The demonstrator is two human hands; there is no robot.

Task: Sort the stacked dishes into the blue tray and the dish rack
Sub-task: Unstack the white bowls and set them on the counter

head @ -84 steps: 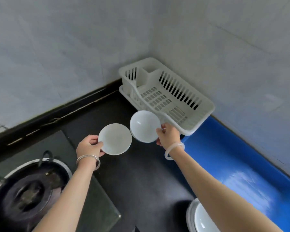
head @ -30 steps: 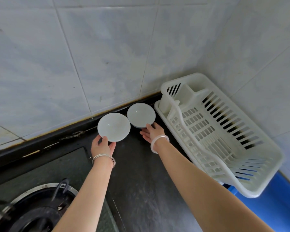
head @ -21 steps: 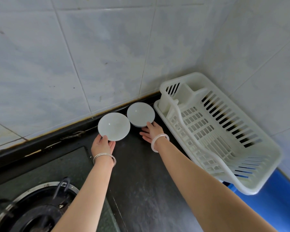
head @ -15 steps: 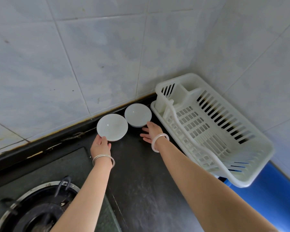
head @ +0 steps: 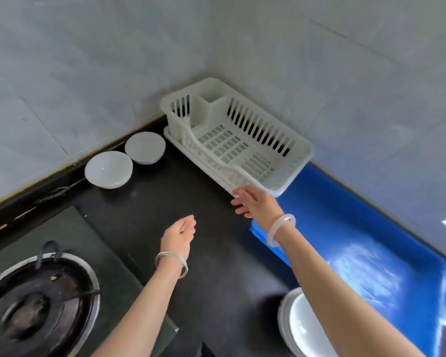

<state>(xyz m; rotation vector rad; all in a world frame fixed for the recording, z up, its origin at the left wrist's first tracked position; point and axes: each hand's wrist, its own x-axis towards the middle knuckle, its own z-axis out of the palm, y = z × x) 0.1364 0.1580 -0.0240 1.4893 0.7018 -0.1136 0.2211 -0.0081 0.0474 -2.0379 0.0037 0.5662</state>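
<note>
Head view: both hands are bare and pulled back from the wall, over the dark counter [head: 180, 191].
Just changed: a second ago each hand was at a small white bowl by the wall; now the left bowl [head: 108, 169] and the right bowl [head: 145, 147] sit alone, side by side, upper left of centre.
Meaning: those two are set aside on the counter, not in the dish rack [head: 245, 140] or the blue tray [head: 358, 238]; both look empty, so sorting seems barely begun.
Left hand [head: 178, 234]: loosely curled, holding nothing, centre of frame.
Right hand [head: 255, 203]: fingers spread, holding nothing, at the rack's near corner.
Stacked dishes [head: 298, 328]: bottom right of centre, partly hidden under the right forearm, well behind both hands.
</note>
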